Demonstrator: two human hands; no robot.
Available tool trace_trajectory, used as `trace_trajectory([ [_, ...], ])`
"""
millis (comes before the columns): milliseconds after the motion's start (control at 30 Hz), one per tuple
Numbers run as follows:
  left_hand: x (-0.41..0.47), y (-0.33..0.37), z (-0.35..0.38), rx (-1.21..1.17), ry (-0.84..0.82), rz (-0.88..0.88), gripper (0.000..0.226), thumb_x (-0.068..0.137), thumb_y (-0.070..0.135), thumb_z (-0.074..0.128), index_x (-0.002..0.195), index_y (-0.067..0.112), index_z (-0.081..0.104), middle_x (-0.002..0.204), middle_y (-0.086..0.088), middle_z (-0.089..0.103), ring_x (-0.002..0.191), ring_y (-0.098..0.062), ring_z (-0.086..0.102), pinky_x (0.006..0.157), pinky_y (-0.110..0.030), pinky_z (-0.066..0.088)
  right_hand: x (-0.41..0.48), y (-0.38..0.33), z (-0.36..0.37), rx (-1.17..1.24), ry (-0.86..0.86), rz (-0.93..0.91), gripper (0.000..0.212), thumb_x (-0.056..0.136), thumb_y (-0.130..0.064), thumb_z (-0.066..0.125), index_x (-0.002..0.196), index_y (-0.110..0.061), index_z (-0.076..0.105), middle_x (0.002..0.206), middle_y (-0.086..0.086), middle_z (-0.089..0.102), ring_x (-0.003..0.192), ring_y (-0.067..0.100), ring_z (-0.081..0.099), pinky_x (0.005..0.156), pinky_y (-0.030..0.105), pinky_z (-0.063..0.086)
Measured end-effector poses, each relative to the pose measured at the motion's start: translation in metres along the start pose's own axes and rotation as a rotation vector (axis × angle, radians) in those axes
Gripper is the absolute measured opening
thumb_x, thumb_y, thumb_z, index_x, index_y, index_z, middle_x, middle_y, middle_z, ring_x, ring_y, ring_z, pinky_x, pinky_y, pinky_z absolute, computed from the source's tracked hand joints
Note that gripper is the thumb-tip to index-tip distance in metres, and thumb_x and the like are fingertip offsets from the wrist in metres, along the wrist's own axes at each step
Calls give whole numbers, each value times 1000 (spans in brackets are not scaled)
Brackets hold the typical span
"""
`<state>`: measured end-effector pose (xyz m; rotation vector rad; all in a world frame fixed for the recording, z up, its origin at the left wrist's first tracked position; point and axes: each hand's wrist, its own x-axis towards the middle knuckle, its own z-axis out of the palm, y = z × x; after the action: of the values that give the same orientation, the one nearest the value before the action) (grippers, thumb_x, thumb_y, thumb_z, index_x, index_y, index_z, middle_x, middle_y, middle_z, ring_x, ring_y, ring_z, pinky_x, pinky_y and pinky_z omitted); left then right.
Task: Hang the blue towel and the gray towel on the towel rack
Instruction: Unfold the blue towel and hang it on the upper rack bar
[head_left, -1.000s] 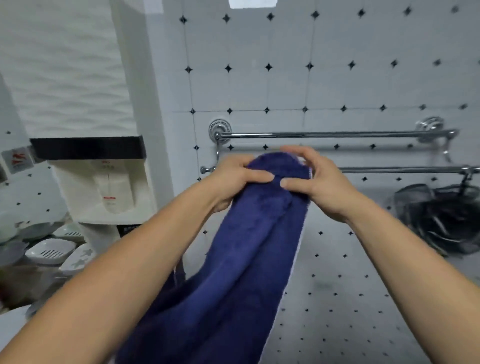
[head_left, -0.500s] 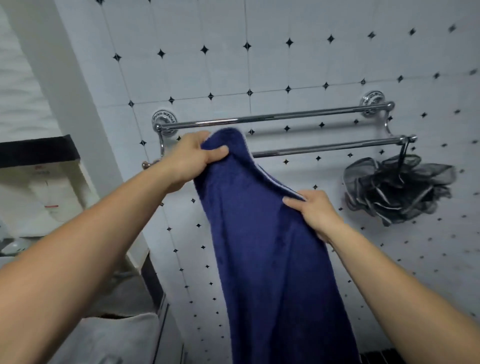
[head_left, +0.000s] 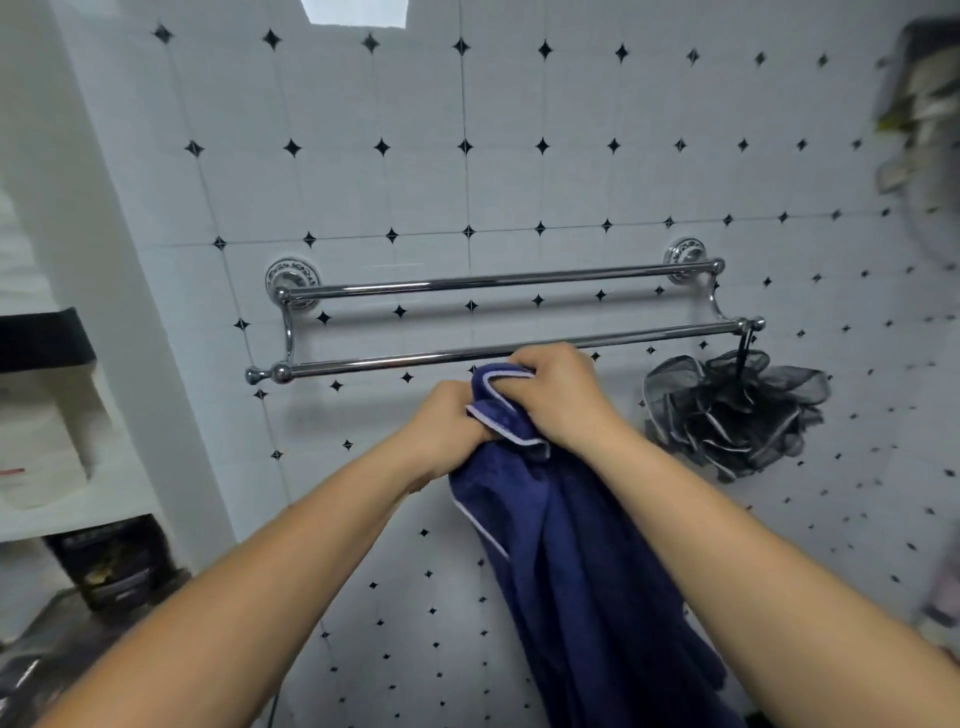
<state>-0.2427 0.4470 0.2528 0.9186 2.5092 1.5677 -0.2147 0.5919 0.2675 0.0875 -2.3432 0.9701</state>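
Note:
The blue towel (head_left: 582, 561) hangs bunched from both my hands, its pale-trimmed top edge gathered between them. My left hand (head_left: 447, 431) grips it from the left and my right hand (head_left: 561, 395) clutches its top just below the lower bar. The chrome towel rack (head_left: 493, 283) has two bars fixed to the tiled wall; both bars are bare of towels. The towel's top touches or nearly touches the lower bar (head_left: 389, 359). No gray towel is in view.
A dark mesh bath sponge (head_left: 737, 410) hangs from the right end of the lower bar. A white wall corner (head_left: 130, 312) and a shelf unit (head_left: 52, 415) with dark items stand at the left. Blurred objects sit at the far right edge.
My hands came together again: the right hand rose from the towel's side edge to its top, and the left dropped. The towel is now bunched under the lower bar, right of centre.

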Motion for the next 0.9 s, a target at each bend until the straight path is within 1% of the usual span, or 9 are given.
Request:
trace_trajectory([
  [67,6,-1,-4,5,77,-3,14,87,11,62,92,10,75,89,-7,74,80,-19,64,70,-31,55,-1,3,-3,102,-35,10,20,75,-20,75,60,-17,62,54,-8,56,51,-2,46,49,16,34],
  [133,8,0,-15,-46,112,34,20,87,9,60,91,19,77,92,-3,77,82,-16,67,74,-33,58,-9,21,-11,259,-120,65,17,73,-24,78,74,-10,68,65,-4,62,59,5,53,56,22,40],
  [233,13,4,-36,-197,201,51,33,88,3,59,76,27,77,75,8,76,70,-6,67,61,-22,57,-42,75,-11,368,-262,262,9,76,-15,77,79,-9,70,68,-4,67,62,10,60,57,22,48],
  [333,19,4,-56,-238,260,35,34,88,3,59,69,27,75,66,13,74,61,-2,66,53,-16,51,-90,137,-2,339,-343,492,21,79,-10,76,63,-11,62,55,-8,57,54,9,52,56,22,41],
  [467,15,-9,-79,-165,277,3,26,86,5,60,78,24,75,73,9,74,64,-5,66,55,-19,53,-123,182,-1,245,-423,674,28,81,-24,76,74,-9,52,73,9,48,69,21,43,65,31,32],
  [667,6,-26,-92,-144,332,-91,10,79,11,71,78,20,76,73,4,75,70,-15,69,66,-31,57,-112,178,-6,253,-313,844,31,92,-34,64,72,-13,53,67,4,65,60,22,57,58,29,41],
  [800,1,-36,-83,-55,345,-145,9,78,14,74,86,18,76,85,-5,77,83,-25,72,79,-44,60,-90,147,6,486,-198,827,18,89,-10,68,78,-9,54,76,13,69,72,29,64,70,39,47],
  [833,1,-40,-78,-7,359,-145,13,80,14,72,93,16,76,92,-9,77,90,-29,71,83,-46,59,-84,137,9,587,-178,812,9,90,-4,66,88,-9,58,75,12,69,70,28,65,67,38,49],
  [900,-1,-51,-69,90,407,-151,19,86,16,67,105,11,72,101,-12,74,97,-31,68,87,-43,55,-74,117,12,780,-169,786,23,93,3,58,110,-13,58,62,6,66,47,19,59,48,26,51],
])
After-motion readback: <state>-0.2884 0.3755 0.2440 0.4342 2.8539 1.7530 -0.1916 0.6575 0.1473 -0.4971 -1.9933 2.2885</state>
